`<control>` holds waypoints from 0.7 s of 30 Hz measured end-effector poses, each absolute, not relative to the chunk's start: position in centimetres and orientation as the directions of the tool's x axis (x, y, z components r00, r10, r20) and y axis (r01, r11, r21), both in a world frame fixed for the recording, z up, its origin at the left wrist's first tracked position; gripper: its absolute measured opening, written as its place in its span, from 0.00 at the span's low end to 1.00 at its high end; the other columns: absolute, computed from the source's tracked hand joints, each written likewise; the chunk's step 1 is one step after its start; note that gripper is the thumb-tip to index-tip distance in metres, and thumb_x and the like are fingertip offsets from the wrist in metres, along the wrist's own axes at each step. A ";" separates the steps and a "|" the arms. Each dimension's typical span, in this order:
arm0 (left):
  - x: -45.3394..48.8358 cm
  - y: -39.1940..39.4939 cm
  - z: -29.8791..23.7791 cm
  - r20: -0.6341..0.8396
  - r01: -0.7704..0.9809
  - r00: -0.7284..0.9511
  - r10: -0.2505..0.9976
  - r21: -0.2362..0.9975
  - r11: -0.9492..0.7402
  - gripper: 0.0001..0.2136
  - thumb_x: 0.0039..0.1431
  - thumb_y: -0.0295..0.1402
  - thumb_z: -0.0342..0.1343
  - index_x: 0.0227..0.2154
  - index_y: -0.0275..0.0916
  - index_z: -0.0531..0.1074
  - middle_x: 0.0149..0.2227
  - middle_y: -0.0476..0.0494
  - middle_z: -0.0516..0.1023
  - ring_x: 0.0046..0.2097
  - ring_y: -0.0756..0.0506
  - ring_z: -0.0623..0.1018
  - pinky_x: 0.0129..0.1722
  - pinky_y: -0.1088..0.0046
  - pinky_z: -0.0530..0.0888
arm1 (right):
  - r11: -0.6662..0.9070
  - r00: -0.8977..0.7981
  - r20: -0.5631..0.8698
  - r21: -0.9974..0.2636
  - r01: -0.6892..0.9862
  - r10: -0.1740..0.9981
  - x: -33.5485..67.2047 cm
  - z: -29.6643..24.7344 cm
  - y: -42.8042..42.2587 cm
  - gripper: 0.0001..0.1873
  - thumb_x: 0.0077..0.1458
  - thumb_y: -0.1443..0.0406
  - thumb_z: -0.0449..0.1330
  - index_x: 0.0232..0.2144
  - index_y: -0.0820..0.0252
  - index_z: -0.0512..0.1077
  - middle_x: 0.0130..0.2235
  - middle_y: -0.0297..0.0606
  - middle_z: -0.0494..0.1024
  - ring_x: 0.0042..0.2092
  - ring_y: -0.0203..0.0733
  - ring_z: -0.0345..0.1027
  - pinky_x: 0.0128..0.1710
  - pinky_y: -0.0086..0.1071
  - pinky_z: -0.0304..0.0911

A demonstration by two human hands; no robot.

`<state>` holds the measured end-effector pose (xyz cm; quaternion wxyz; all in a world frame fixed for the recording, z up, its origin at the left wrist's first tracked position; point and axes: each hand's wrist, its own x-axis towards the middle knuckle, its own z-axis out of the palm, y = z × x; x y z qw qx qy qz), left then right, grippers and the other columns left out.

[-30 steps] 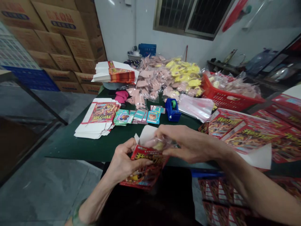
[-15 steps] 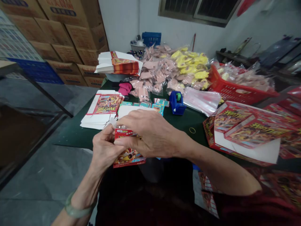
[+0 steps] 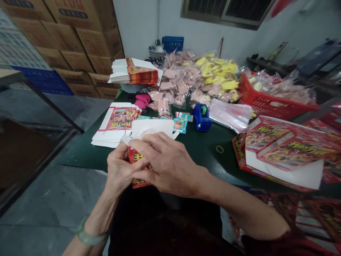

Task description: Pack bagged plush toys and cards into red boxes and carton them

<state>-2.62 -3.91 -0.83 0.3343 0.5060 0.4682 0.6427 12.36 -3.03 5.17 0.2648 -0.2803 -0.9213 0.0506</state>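
Held item: small red carton (image 3: 135,156) with a printed front and a white top flap (image 3: 153,127) standing open. Something pale shows in the mouth, too hidden to identify. Position: in both hands, over the near edge of the green table (image 3: 202,149).

Counts:
- 1 carton in hand.
- 2 stacks of flat carton blanks: one (image 3: 115,124) toward the left edge, one (image 3: 134,74) at the far left corner.
- 1 blue tape dispenser (image 3: 201,117).
- 1 red basket (image 3: 266,105).
- 1 rubber band (image 3: 220,149).
- Bagged toys (image 3: 195,80) along the far edge are too many to count.

Left hand (image 3: 120,170): fingers curled, gripping the carton's left side, green bangle (image 3: 89,237) on the wrist. Right hand (image 3: 168,164): palm down across the carton front, fingertips (image 3: 134,143) pinching its top beside the flap.
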 end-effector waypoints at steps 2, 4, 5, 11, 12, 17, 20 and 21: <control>-2.6 -3.9 -0.8 0.358 0.060 -0.275 0.892 0.933 -0.356 0.13 0.32 0.25 0.68 0.24 0.34 0.71 0.20 0.54 0.74 0.21 0.54 0.71 0.21 0.83 0.71 | 0.851 -0.731 0.438 -0.254 0.459 0.524 12.4 5.1 -3.0 0.19 0.56 0.62 0.55 0.50 0.63 0.65 0.45 0.43 0.71 0.49 0.44 0.61 0.49 0.37 0.60; -2.7 -3.9 -0.8 0.377 0.072 -0.277 0.884 0.926 -0.372 0.13 0.31 0.25 0.68 0.23 0.34 0.70 0.18 0.55 0.73 0.19 0.55 0.71 0.19 0.83 0.71 | 0.867 -0.755 0.428 -0.277 0.415 0.498 12.5 5.1 -2.8 0.21 0.56 0.61 0.55 0.51 0.63 0.64 0.45 0.42 0.72 0.48 0.42 0.62 0.49 0.37 0.60; -2.8 -3.9 -0.9 0.375 0.075 -0.273 0.886 0.926 -0.369 0.14 0.31 0.25 0.68 0.22 0.34 0.70 0.18 0.55 0.73 0.19 0.54 0.71 0.19 0.82 0.71 | 0.870 -0.762 0.422 -0.290 0.399 0.490 12.5 5.1 -2.7 0.22 0.56 0.61 0.55 0.52 0.64 0.63 0.44 0.41 0.72 0.48 0.42 0.62 0.49 0.37 0.60; -2.8 -3.9 -1.6 0.310 0.034 -0.331 0.891 0.948 -0.317 0.17 0.29 0.27 0.69 0.28 0.35 0.73 0.25 0.50 0.79 0.25 0.51 0.76 0.26 0.76 0.76 | 0.864 -0.713 0.512 -0.418 0.281 0.480 11.9 4.5 -1.2 0.25 0.54 0.62 0.57 0.52 0.68 0.62 0.44 0.43 0.74 0.46 0.41 0.67 0.48 0.37 0.62; -3.0 -3.9 -1.7 0.308 0.056 -0.350 0.885 0.950 -0.308 0.18 0.30 0.28 0.69 0.29 0.35 0.73 0.27 0.49 0.79 0.26 0.50 0.77 0.28 0.74 0.77 | 0.855 -0.651 0.572 -0.450 0.258 0.498 12.1 4.3 -1.0 0.22 0.56 0.63 0.56 0.52 0.66 0.63 0.45 0.42 0.74 0.46 0.40 0.67 0.48 0.36 0.63; -5.6 -3.0 -2.3 0.400 0.231 -0.508 0.763 0.917 -0.326 0.17 0.34 0.30 0.68 0.33 0.35 0.75 0.31 0.48 0.80 0.29 0.49 0.78 0.32 0.71 0.77 | 0.758 -0.201 0.765 -0.496 0.423 0.612 15.7 1.6 -1.9 0.13 0.58 0.70 0.51 0.46 0.59 0.67 0.42 0.39 0.74 0.44 0.38 0.68 0.45 0.37 0.65; -7.7 -1.9 -3.3 0.545 0.309 -0.579 0.607 0.835 -0.455 0.20 0.35 0.29 0.68 0.36 0.32 0.74 0.33 0.46 0.79 0.34 0.48 0.78 0.37 0.69 0.77 | 0.663 -0.262 0.679 -0.436 0.608 0.686 18.2 -2.2 -3.8 0.10 0.56 0.68 0.56 0.42 0.61 0.69 0.41 0.43 0.73 0.44 0.44 0.67 0.44 0.40 0.66; -8.2 -1.5 -3.7 0.595 0.351 -0.591 0.544 0.798 -0.490 0.20 0.35 0.30 0.68 0.36 0.31 0.74 0.33 0.46 0.79 0.35 0.47 0.78 0.39 0.68 0.76 | 0.626 -0.314 0.613 -0.397 0.671 0.725 18.7 -3.7 -4.5 0.12 0.55 0.65 0.58 0.43 0.61 0.69 0.43 0.45 0.72 0.45 0.46 0.66 0.44 0.42 0.65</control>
